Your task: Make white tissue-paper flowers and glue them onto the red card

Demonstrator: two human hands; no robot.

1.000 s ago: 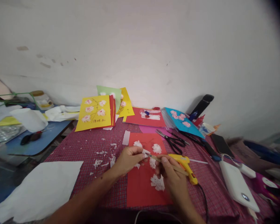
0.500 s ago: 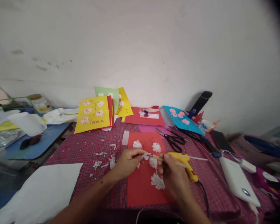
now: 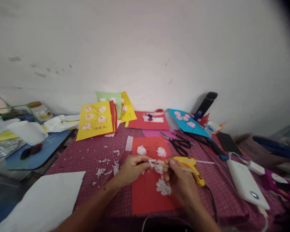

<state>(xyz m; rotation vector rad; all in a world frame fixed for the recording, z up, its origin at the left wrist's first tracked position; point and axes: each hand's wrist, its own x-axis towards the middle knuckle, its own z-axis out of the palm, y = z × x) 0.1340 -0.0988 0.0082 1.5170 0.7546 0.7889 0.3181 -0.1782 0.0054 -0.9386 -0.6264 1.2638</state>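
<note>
Between the pinched fingers of my left hand (image 3: 132, 167) is a small piece of white tissue paper (image 3: 151, 162). My right hand (image 3: 180, 177) is closed around a slim pale wooden stick (image 3: 163, 164), whose dark, narrow tip points left at the paper; whether it is a brush or a pencil I cannot tell. Both hands are over a red sheet (image 3: 147, 199) lying flat on the table. Ruffled white paper flowers (image 3: 163, 187) are on the sheet, and my hands partly hide its middle.
A yellow glue gun (image 3: 193, 167) lies right of the sheet, with black scissors (image 3: 177, 143) behind it. White paper scraps (image 3: 101, 172) are scattered to the left. Flower cards (image 3: 95, 120) lean at the back. A white power bank (image 3: 247, 183) lies at the right.
The view has shifted slightly. The paper piece at my left fingertips sits at a slightly different angle; both hands stay nearly in place with their grips kept.
</note>
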